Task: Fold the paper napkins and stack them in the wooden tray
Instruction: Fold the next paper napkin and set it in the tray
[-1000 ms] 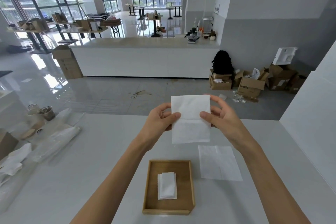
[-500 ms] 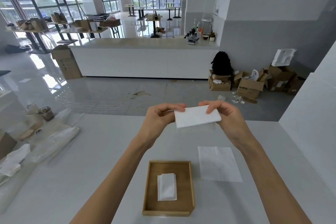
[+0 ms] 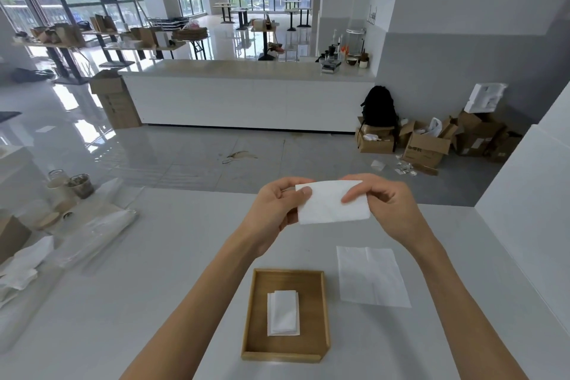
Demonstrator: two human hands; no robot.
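A white paper napkin (image 3: 331,203), folded into a wide rectangle, hangs in the air above the white table. My left hand (image 3: 277,210) pinches its left edge and my right hand (image 3: 384,205) pinches its right edge. Below them stands a wooden tray (image 3: 317,318) with a small stack of folded napkins (image 3: 283,313) lying in its middle. An unfolded napkin (image 3: 371,276) lies flat on the table just right of the tray.
Plastic wrapping, crumpled paper (image 3: 21,268) and cups (image 3: 80,185) clutter the table's left side. A white wall (image 3: 530,225) borders the table on the right. Beyond the far table edge lie the floor and cardboard boxes (image 3: 428,148).
The napkin was held upright and taller one second ago. Both hands have folded it over into a shorter, wide rectangle and kept hold of it.
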